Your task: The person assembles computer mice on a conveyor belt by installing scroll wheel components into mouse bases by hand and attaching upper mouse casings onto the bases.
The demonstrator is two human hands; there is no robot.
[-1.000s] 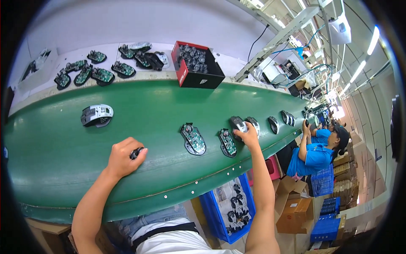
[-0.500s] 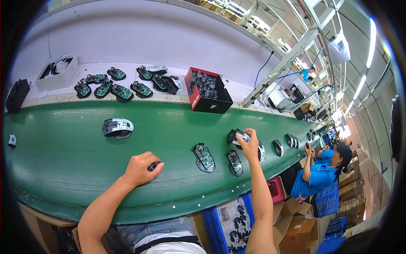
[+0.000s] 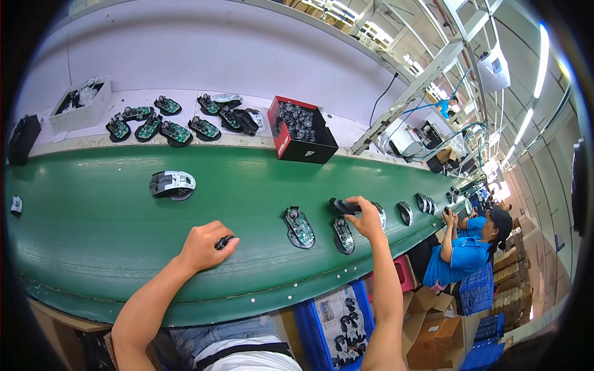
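My left hand (image 3: pixel 207 247) rests closed on the green belt, with a small black part (image 3: pixel 224 242) showing between thumb and fingers. My right hand (image 3: pixel 367 220) grips a dark mouse shell (image 3: pixel 341 207), its black side showing, just above the belt. Below that shell lies a mouse base with a green circuit board (image 3: pixel 343 235). Another mouse base with its circuit board bare (image 3: pixel 300 228) lies to its left. A silver and black mouse (image 3: pixel 172 185) sits farther left, apart from both hands. Behind my right fingers a silver shell (image 3: pixel 378 214) is partly hidden.
Several mouse bases with circuit boards (image 3: pixel 176 133) lie on the back ledge, beside a red and black box of small dark parts (image 3: pixel 307 153) and a white bin (image 3: pixel 83 117). More shells (image 3: pixel 405 213) stand along the belt rightward. A co-worker in blue (image 3: pixel 461 260) sits at right.
My right hand has turned the shell over, so its dark side shows instead of the silver and black one, and has lowered slightly. My left hand has stayed in place.
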